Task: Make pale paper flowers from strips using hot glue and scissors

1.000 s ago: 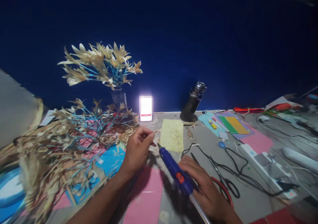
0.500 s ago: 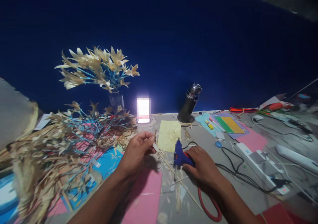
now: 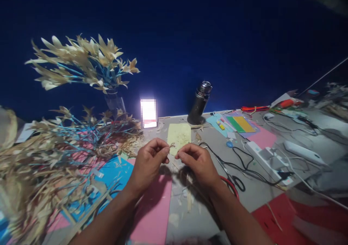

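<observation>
Between the thumb and fingers of my left hand (image 3: 150, 163) is a small, thin strip of dried plant (image 3: 172, 145), its tip poking out past the fingertips. Close by on the right, my right hand (image 3: 199, 163) is pinched; what it grips, if anything, is too small to make out. The two sets of fingertips face each other, a short gap apart, above the near edge of a pale yellow sheet (image 3: 178, 132) with dried glue-like bits on it. Scissors with red and black handles (image 3: 238, 183) lie partly behind my right wrist. No glue gun shows now.
Dried leaves and blue stems (image 3: 89, 132) pile up on the left. Behind them stands a clear vase (image 3: 115, 102) of pale dried flowers (image 3: 84, 63). A lit phone-like screen (image 3: 149, 112), a dark flask (image 3: 199, 105) and a white power strip (image 3: 268, 161) with cables are also here.
My right hand has let go of the blue glue gun and come left and up, close to my left hand. My left hand still pinches the small strip. The view has shifted right.
</observation>
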Demonstrator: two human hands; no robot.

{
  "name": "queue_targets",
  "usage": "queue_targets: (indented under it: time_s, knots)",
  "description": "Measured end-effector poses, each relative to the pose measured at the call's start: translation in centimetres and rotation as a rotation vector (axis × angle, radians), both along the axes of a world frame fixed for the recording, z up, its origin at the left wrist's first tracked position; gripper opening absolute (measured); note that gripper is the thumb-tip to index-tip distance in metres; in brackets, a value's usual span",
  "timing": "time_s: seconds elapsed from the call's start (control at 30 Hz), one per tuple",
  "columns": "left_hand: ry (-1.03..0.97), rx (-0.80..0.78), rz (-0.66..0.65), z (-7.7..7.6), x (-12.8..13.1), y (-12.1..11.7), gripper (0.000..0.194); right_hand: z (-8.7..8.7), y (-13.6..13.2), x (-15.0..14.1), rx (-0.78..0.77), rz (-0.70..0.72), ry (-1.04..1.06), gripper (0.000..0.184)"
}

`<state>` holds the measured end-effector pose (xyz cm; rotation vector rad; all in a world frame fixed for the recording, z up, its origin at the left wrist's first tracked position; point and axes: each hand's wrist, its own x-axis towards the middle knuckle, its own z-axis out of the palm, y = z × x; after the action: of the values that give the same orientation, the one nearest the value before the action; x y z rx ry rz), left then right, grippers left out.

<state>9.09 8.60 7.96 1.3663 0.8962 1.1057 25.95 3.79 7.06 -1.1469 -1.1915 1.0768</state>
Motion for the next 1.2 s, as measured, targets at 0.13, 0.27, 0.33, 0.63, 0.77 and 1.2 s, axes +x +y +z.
queue_targets:
  time_s: [0.13, 0.27, 0.33, 0.63, 0.77, 1.2]
  knots:
    - [0.123, 0.146, -0.031, 0.3, 0.0, -0.6, 0.014, -0.2, 0.6, -0.1, -0.096, 0.057, 0.187, 0.026]
    - [0.228, 0.223, -0.066, 0.5, 0.3, -1.1, 0.013, -0.7, 0.6, -0.3, -0.198, 0.143, 0.349, 0.035]
    - [0.234, 0.221, -0.078, 0.5, 0.4, -1.1, 0.014, -1.0, 0.6, -0.5, -0.234, 0.169, 0.411, 0.037]
    - [-0.061, -0.253, -0.186, -1.5, -1.5, -1.3, 0.024, -1.5, 0.5, 0.1, -0.312, 0.118, 0.576, 0.031]
    - [-0.009, -0.270, -0.205, -2.0, -2.1, -3.3, 0.021, -1.6, 0.2, -0.8, -0.299, 0.104, 0.605, 0.024]
    - [-0.233, -0.295, -0.225, -3.3, -3.2, -4.2, 0.019, -2.0, -1.9, -3.6, -0.098, 0.040, 0.648, 0.024]
